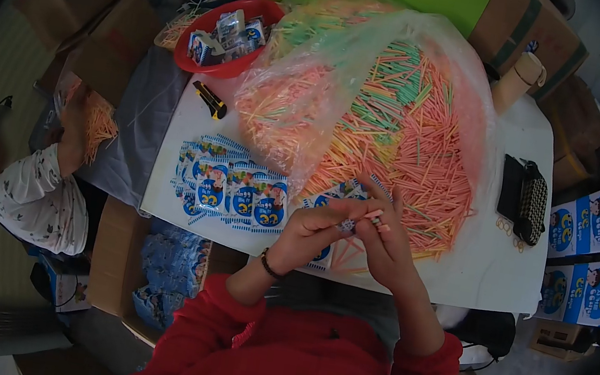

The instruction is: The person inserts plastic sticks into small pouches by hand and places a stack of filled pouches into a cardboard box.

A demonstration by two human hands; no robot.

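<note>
Over the near edge of the white table point(485, 283), my two hands meet. My left hand point(301, 236) is closed, pinching what looks like a small blue-and-white packet point(347, 225). Several thin pink sticks point(377, 218) are pinched in my right hand point(386, 254), their ends beside the packet. Just beyond my hands, a heap of pink, green, yellow and orange sticks point(434, 158) spills from a clear plastic bag point(341, 76). Flat blue-and-white printed packets point(239, 197) lie to the left of my left hand, and more are partly hidden under my hands.
A red bowl point(212, 70) of packets and a yellow-black box cutter point(210, 100) lie at the left. A dark pouch point(533, 205) and a tan cup point(519, 82) are at the right. Below left stands a cardboard box point(116, 257) of packets. Another person point(40, 190) handles sticks.
</note>
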